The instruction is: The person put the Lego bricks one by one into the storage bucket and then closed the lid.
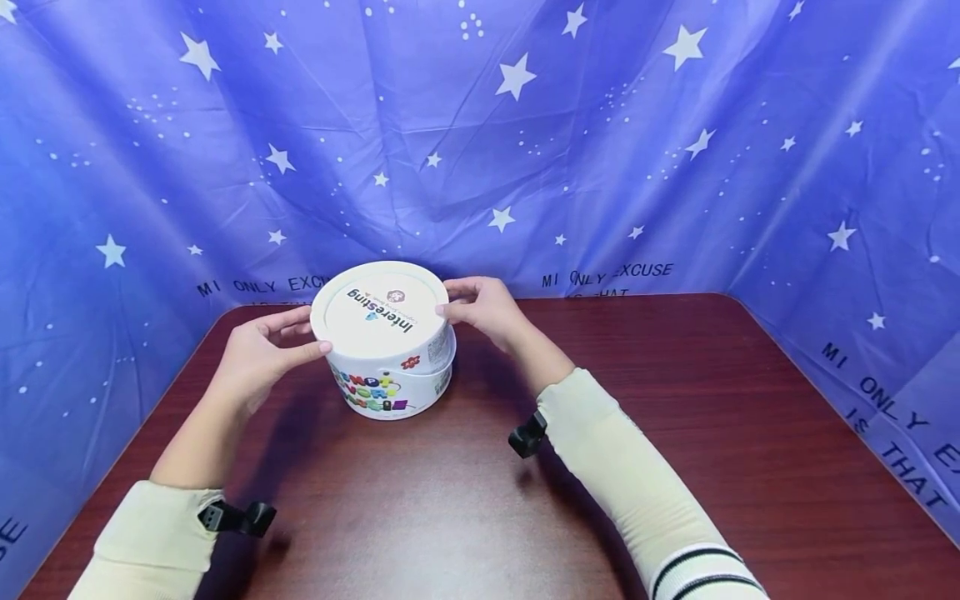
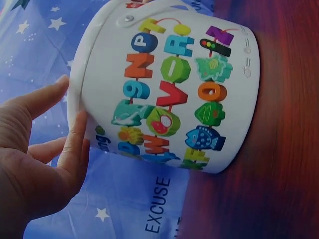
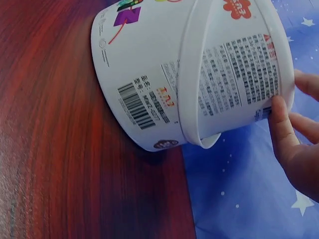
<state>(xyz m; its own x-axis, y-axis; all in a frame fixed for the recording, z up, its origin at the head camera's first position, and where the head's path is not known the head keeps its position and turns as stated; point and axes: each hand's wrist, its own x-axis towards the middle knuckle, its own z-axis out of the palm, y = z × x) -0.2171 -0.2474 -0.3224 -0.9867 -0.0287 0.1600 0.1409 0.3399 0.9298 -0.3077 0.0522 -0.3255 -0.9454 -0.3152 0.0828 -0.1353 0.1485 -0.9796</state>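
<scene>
A white plastic bucket stands upright on the table, its side printed with colourful letters and small pictures. Its round white lid, marked "Interesting", sits on top. My left hand grips the lid's left edge, thumb toward the front and fingers farther back. At the opposite edge, my right hand holds the lid's rim with its thumb and fingers. A white carrying handle hangs down against the bucket's side, near a barcode and printed text in the right wrist view.
The dark red-brown wooden table extends around the bucket. A blue curtain with white stars hangs behind the table and along both sides. Black wrist cameras sit on both sleeves.
</scene>
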